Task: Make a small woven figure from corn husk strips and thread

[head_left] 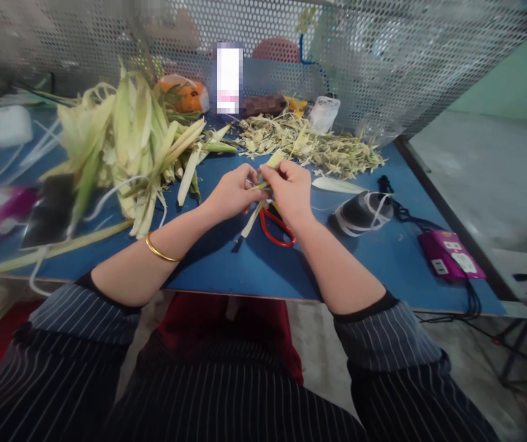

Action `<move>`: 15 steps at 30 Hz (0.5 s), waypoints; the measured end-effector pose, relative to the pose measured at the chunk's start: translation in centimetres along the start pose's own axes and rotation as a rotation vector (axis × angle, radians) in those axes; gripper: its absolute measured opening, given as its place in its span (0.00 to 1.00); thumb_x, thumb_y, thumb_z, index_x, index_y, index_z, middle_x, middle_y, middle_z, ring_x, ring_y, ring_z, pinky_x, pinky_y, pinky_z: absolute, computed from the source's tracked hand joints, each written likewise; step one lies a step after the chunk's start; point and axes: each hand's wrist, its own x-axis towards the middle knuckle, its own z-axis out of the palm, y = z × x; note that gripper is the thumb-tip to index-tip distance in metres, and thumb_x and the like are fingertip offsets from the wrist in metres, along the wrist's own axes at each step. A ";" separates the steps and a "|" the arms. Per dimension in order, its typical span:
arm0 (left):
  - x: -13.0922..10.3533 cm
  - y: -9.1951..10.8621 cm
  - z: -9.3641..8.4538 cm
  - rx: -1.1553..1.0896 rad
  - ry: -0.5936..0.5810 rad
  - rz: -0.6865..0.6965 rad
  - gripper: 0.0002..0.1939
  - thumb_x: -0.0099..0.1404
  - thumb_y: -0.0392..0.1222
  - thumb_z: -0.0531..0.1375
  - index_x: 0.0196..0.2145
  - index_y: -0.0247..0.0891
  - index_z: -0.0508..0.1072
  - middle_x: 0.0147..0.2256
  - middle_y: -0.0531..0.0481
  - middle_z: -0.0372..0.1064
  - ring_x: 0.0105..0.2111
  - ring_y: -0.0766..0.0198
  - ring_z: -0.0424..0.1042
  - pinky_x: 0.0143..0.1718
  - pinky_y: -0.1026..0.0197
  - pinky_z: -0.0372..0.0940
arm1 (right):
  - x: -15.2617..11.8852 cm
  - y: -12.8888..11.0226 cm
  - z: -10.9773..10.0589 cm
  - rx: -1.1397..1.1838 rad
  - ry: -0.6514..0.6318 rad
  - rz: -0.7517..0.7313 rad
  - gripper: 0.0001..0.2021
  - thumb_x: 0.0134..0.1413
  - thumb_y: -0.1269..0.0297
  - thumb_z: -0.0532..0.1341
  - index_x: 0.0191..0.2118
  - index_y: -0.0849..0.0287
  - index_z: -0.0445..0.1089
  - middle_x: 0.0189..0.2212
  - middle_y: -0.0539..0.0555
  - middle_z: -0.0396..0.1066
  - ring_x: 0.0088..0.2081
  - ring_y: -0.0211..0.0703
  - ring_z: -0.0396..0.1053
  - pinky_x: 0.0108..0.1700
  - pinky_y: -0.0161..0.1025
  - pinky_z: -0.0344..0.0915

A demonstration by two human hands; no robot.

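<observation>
Close together over the middle of the table, my left hand [234,191] and my right hand [292,190] both pinch a pale green corn husk strip [273,161]. One end of it sticks up past my right fingers, and a narrow length [250,222] hangs below. Under my right hand lie red-handled scissors [276,232], partly covered by it. A loose flat husk [339,185] rests to the right. Left of my hands is a large heap of corn husks [129,135]. The fingertips partly hide where the strip is gripped.
Husk scraps [309,144] are piled at the back against a perforated metal screen [359,67]. On the right are a dark spool wound with white cord [363,213] and a purple box with cables [451,255]. A black phone-like slab [49,209] lies at left. The table's front edge is near my body.
</observation>
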 end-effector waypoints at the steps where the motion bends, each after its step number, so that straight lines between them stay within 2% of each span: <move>1: 0.1 0.0 0.0 -0.051 -0.006 -0.034 0.16 0.57 0.34 0.65 0.33 0.42 0.59 0.18 0.61 0.68 0.13 0.73 0.60 0.20 0.67 0.51 | 0.0 0.0 -0.1 -0.047 -0.006 -0.039 0.15 0.56 0.60 0.64 0.22 0.56 0.62 0.19 0.45 0.58 0.25 0.35 0.56 0.28 0.36 0.54; 5: 0.2 0.0 -0.1 -0.258 -0.067 -0.133 0.12 0.57 0.32 0.65 0.35 0.39 0.64 0.20 0.57 0.69 0.13 0.75 0.58 0.17 0.66 0.46 | -0.1 0.2 -0.3 -0.253 -0.063 -0.236 0.11 0.60 0.62 0.61 0.26 0.56 0.67 0.24 0.48 0.66 0.29 0.39 0.63 0.34 0.39 0.60; 8: 0.2 -0.1 -0.1 -0.333 -0.099 -0.161 0.07 0.56 0.31 0.64 0.33 0.36 0.70 0.22 0.56 0.68 0.13 0.77 0.56 0.17 0.67 0.44 | -0.1 0.4 -0.3 -0.365 -0.112 -0.376 0.11 0.62 0.61 0.61 0.28 0.56 0.68 0.27 0.50 0.69 0.32 0.42 0.67 0.39 0.42 0.63; 12: 0.2 -0.1 -0.2 -0.346 -0.071 -0.194 0.05 0.53 0.28 0.60 0.26 0.35 0.72 0.21 0.56 0.66 0.14 0.78 0.55 0.16 0.67 0.46 | -0.1 0.2 -0.4 -0.430 -0.165 -0.512 0.10 0.64 0.60 0.60 0.31 0.55 0.70 0.32 0.53 0.73 0.39 0.47 0.70 0.46 0.47 0.65; 15: 0.4 0.0 -0.5 -0.388 -0.032 -0.192 0.04 0.52 0.29 0.59 0.25 0.35 0.71 0.21 0.55 0.68 0.13 0.78 0.55 0.15 0.67 0.43 | -0.1 -0.3 -0.8 -0.487 -0.131 -0.556 0.09 0.66 0.58 0.58 0.37 0.52 0.73 0.38 0.56 0.74 0.44 0.50 0.70 0.49 0.51 0.65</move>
